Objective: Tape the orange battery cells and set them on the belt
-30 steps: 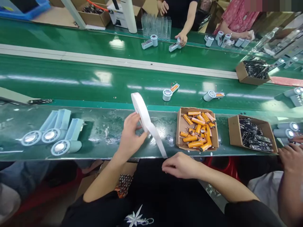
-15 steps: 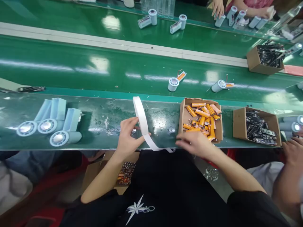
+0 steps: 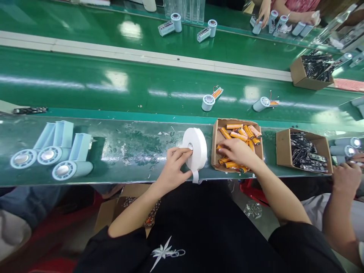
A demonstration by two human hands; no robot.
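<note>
Lap: black shirt w/ white flower print (image 3: pixel 210 227); open brown carton (image 3: pixel 105 216) sat below bench edge, small pcs inside.
L hand (image 3: pixel 176 167): pinched thick white tape roll (image 3: pixel 202 149), fingers at hub, thumb at lower rim.
Tape: roll was upright at bench front, just left of shallow brown cardboard box (image 3: pixel 215 144); short loose end hung at bench edge.
R hand (image 3: pixel 236 151): reached over shallow box, fingers bent down among orange cylindrical cells (image 3: pixel 231 165); can't tell if it gripped one.
Bench L: 3 light-blue plastic units (image 3: pixel 72 168), round vented heads, open handles.
Bench R: brown box w/ dark circuit pcs (image 3: pixel 284 151), then co-worker's hand (image 3: pixel 345 176) by more light-blue units.
Green belt: 2 light-blue cylinders w/ open handles (image 3: pixel 208 102), orange cells showing in handles, spaced apart beyond shallow box.
Far R: 2nd brown box (image 3: pixel 298 76), dark pcs inside.
Far side: 2 light-blue units w/ dark panels (image 3: pixel 176 22) near clear plastic tubes (image 3: pixel 186 11); another person's hand (image 3: pixel 265 14) touched a unit to their R.
</note>
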